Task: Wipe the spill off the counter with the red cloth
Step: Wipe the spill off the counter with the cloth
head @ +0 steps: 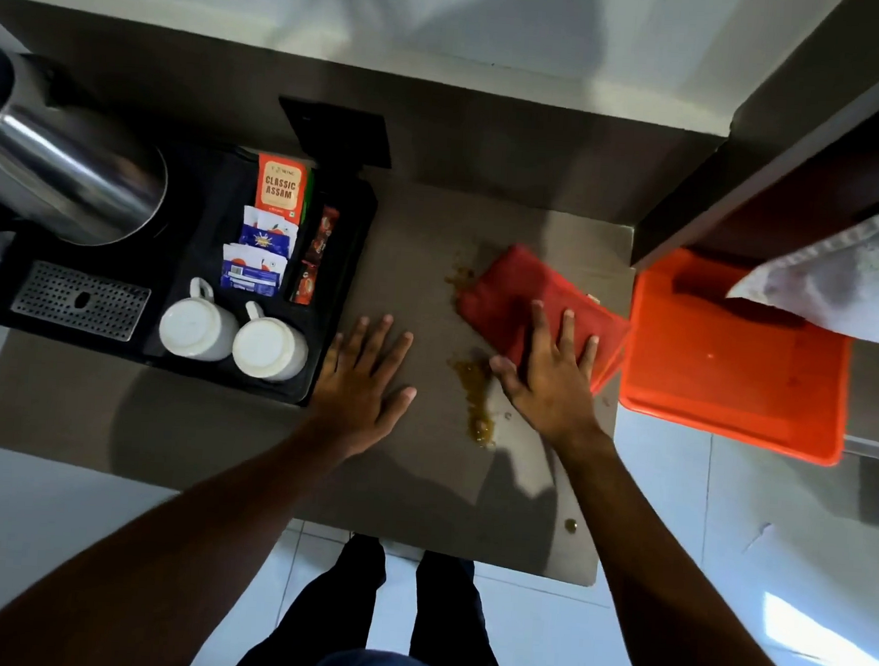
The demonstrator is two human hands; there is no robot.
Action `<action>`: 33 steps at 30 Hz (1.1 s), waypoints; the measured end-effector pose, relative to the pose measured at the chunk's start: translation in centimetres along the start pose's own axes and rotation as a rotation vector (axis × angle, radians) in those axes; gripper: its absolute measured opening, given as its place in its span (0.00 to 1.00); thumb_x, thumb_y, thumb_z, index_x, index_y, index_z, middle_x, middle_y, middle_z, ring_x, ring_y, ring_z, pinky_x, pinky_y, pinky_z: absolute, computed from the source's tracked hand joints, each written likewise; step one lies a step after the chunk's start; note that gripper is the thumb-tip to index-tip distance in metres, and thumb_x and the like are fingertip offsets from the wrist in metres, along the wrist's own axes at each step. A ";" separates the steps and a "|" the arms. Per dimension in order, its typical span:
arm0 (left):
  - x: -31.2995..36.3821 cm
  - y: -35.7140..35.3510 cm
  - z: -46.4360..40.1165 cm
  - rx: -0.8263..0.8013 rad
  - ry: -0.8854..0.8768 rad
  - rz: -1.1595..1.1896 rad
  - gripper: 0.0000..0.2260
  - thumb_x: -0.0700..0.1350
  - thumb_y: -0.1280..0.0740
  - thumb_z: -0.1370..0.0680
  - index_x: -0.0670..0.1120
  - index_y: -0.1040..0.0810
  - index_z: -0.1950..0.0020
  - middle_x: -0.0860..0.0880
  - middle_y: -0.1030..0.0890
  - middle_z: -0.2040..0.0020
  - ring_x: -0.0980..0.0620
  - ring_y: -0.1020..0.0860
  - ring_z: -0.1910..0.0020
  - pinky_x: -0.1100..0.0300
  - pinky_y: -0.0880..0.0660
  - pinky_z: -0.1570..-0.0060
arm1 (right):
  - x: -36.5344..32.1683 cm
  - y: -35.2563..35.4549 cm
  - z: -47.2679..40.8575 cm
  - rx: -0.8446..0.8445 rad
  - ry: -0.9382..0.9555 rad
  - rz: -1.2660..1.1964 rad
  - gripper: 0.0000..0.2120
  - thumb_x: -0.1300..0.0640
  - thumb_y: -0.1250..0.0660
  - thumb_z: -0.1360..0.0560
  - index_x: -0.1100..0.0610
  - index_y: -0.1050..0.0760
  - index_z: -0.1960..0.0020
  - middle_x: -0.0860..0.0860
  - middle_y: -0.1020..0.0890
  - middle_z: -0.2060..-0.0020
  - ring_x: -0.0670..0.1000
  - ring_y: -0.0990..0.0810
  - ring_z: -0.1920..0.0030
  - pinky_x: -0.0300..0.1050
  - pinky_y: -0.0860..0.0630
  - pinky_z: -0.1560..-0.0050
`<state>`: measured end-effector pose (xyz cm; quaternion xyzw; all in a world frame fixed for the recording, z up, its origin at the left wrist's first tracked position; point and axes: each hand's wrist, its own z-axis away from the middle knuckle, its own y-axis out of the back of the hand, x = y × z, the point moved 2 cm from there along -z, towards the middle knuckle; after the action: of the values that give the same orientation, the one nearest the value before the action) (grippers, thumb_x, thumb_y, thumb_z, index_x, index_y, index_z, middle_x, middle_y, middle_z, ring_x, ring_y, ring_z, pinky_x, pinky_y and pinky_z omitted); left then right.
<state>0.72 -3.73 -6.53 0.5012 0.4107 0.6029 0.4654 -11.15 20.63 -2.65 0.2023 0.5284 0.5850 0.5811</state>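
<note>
The counter (422, 239) is a brown slab seen from above, with a black tray (184, 260) of two white cups (198, 326), sachets and a steel kettle (71, 176) on its left and an orange bin (734, 361) just off its right edge. The red cloth (511, 296) lies flat on the right half of the counter, its long axis running diagonally from far-left to near-right, the far corner pointing toward the back wall. The right hand (553, 376) presses down on the cloth's near end, fingers spread and flat rather than curled: an open grip. The left hand (363, 374) rests palm-down and open on bare counter beside the tray. The spill (477, 402), a brownish streak, lies mostly uncovered just left of the right thumb, with smaller specks at the cloth's far-left edge, and one drop (570, 525) near the front. Wiping seems barely begun; most of the mess is left
</note>
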 end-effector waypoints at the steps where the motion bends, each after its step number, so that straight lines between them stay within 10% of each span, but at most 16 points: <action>1: -0.1 -0.1 0.0 0.005 -0.007 0.011 0.31 0.62 0.44 0.19 0.52 0.41 0.17 0.45 0.44 0.16 0.40 0.47 0.17 0.38 0.45 0.22 | -0.1 -0.2 0.0 -0.008 0.013 0.005 0.36 0.36 0.47 0.17 0.52 0.52 0.15 0.52 0.51 0.16 0.61 0.58 0.16 0.70 0.65 0.21; 17: -0.3 -0.5 -0.4 0.077 -0.007 0.125 0.33 0.62 0.42 0.21 0.51 0.40 0.18 0.44 0.43 0.16 0.39 0.48 0.17 0.43 0.55 0.21 | -4.3 -1.6 -8.4 0.138 -0.486 0.052 0.36 0.29 0.58 0.21 0.40 0.57 0.17 0.52 0.54 0.16 0.70 0.60 0.18 0.84 0.62 0.30; 27: -0.5 -0.9 -0.7 0.069 0.001 0.076 0.34 0.63 0.42 0.21 0.54 0.45 0.17 0.46 0.47 0.15 0.42 0.53 0.16 0.46 0.61 0.20 | -7.1 -1.1 -15.4 0.158 -0.314 0.151 0.37 0.27 0.57 0.23 0.40 0.49 0.18 0.56 0.52 0.16 0.70 0.57 0.18 0.85 0.61 0.30; 33: -0.5 -0.7 -0.4 0.055 -0.001 0.091 0.34 0.61 0.40 0.21 0.53 0.42 0.17 0.45 0.46 0.15 0.41 0.51 0.17 0.43 0.56 0.21 | -3.6 -1.4 -11.0 0.048 0.116 0.399 0.36 0.24 0.58 0.24 0.34 0.50 0.19 0.48 0.48 0.16 0.67 0.51 0.17 0.86 0.54 0.31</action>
<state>0.46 -4.02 -7.41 0.5321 0.4039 0.6117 0.4237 -18.99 12.81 -6.47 0.2829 0.5243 0.6862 0.4174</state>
